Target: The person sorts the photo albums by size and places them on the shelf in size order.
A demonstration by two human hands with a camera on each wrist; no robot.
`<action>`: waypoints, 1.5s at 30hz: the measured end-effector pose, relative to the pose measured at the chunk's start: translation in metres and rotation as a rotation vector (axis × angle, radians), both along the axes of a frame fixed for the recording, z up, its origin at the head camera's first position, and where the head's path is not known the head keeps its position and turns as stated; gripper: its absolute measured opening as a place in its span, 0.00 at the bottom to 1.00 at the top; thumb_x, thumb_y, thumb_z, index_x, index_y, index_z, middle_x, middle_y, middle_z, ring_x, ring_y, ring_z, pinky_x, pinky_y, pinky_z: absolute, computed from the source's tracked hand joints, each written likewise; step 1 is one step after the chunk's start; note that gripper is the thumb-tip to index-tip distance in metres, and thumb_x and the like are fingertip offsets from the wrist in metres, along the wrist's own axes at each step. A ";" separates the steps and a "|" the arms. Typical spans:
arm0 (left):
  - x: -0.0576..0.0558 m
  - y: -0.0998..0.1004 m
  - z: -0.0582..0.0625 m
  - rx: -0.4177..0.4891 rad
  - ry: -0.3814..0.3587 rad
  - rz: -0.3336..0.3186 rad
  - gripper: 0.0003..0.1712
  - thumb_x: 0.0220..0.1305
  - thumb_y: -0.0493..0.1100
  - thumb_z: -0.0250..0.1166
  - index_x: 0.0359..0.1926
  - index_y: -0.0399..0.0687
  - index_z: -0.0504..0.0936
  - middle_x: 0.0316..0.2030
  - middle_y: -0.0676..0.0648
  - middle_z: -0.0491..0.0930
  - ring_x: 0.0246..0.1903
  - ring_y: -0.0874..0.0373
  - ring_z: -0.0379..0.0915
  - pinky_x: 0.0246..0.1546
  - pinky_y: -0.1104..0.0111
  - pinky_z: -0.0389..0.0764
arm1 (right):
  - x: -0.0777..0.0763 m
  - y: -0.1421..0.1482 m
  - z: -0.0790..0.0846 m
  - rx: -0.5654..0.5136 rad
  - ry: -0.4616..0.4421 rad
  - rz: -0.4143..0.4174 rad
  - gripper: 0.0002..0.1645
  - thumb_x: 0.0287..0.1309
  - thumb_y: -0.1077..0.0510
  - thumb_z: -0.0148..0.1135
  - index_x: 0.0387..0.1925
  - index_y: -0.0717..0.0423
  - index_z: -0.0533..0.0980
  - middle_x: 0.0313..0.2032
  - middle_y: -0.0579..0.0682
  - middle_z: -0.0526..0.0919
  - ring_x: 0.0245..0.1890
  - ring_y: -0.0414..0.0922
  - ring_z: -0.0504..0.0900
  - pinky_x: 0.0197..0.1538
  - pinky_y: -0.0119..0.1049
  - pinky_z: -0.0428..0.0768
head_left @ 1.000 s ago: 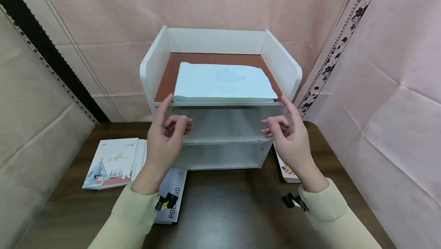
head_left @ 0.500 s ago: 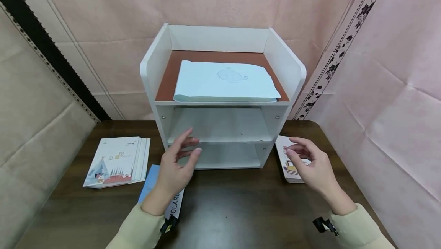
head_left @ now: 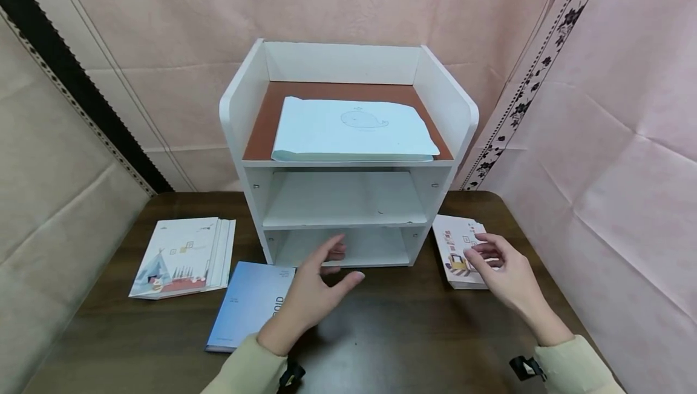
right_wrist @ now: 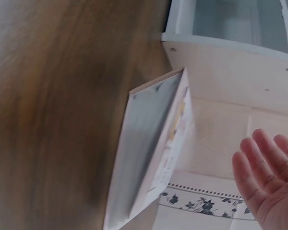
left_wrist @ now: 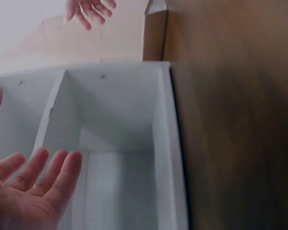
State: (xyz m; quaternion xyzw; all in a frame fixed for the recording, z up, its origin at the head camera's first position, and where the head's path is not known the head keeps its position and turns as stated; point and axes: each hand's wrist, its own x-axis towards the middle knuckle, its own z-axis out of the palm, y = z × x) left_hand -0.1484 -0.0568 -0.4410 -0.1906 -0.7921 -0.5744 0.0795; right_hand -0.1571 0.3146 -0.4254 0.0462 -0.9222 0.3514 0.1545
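Note:
A small white shelf unit (head_left: 348, 224) stands at the back of the table, its two lower compartments facing me. On its brown top board lies a pale blue folded cloth or paper (head_left: 348, 131) with a whale drawing. My left hand (head_left: 313, 297) hovers before the bottom compartment, thumb and fingers apart, holding nothing. In the left wrist view its fingers (left_wrist: 62, 182) are relaxed beside the compartment opening. My right hand (head_left: 509, 276) is above the right-hand book stack (head_left: 457, 261), fingers loosely bent; in the right wrist view it is apart from the thick book (right_wrist: 149, 148).
At the left lies a fanned stack of white books (head_left: 179, 255) with a tent picture. A blue book (head_left: 245, 309) lies in front of it, partly behind my left hand. The dark wooden table (head_left: 403, 339) is bounded by pink cloth walls (head_left: 348, 0).
Both hands have come down from the front corners of the shelf's top. The left has moved rightward, uncovering more of the blue book; the right has moved outward above the right-hand books.

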 end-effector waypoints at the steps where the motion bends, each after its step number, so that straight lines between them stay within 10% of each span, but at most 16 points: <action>1: 0.000 0.003 -0.002 -0.004 -0.019 -0.004 0.41 0.55 0.61 0.70 0.68 0.64 0.65 0.55 0.57 0.73 0.54 0.57 0.71 0.50 0.64 0.78 | -0.001 0.001 -0.001 0.005 -0.004 -0.005 0.27 0.62 0.43 0.63 0.57 0.52 0.74 0.40 0.48 0.84 0.37 0.40 0.80 0.40 0.28 0.78; 36: 0.005 0.141 -0.051 -0.128 -0.260 -0.063 0.44 0.51 0.69 0.69 0.63 0.51 0.70 0.51 0.51 0.76 0.44 0.61 0.75 0.40 0.72 0.78 | -0.008 0.037 -0.039 -0.001 -0.305 -0.237 0.54 0.58 0.27 0.55 0.64 0.71 0.61 0.55 0.70 0.71 0.54 0.62 0.71 0.52 0.57 0.71; 45: 0.002 0.174 -0.050 0.050 -0.441 -0.029 0.40 0.52 0.64 0.71 0.61 0.51 0.71 0.51 0.51 0.75 0.47 0.59 0.75 0.45 0.68 0.78 | -0.011 0.043 -0.043 0.009 -0.430 -0.261 0.63 0.57 0.24 0.51 0.67 0.75 0.52 0.61 0.76 0.62 0.60 0.68 0.65 0.57 0.63 0.66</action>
